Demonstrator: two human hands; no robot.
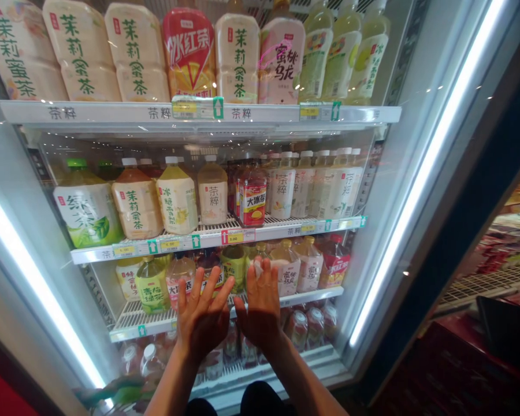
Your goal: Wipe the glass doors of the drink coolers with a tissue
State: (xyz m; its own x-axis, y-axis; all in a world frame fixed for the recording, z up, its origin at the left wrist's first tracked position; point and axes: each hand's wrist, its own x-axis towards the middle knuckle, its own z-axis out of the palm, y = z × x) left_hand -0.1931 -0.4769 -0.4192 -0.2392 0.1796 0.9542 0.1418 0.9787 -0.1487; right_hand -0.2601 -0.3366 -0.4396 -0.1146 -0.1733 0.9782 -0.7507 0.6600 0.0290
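Observation:
Both of my hands are raised, palms forward, in front of a drinks cooler. My left hand [203, 315] has its fingers spread apart and holds nothing. My right hand [261, 306] is flat with its fingers together, fingertips at a pale bottle [286, 267] on the third shelf [130, 323]. Whether either palm touches a glass pane I cannot tell. Yellow-green tea bottles [151, 286] and a red-labelled bottle [333, 261] stand on that same shelf.
Upper shelves carry several large tea bottles [136, 202] and a red-labelled one [252, 199], with price tags on the shelf rail [208, 237]. Lit strips run along the cooler frame [420, 185]. Store racks [498, 277] stand to the right.

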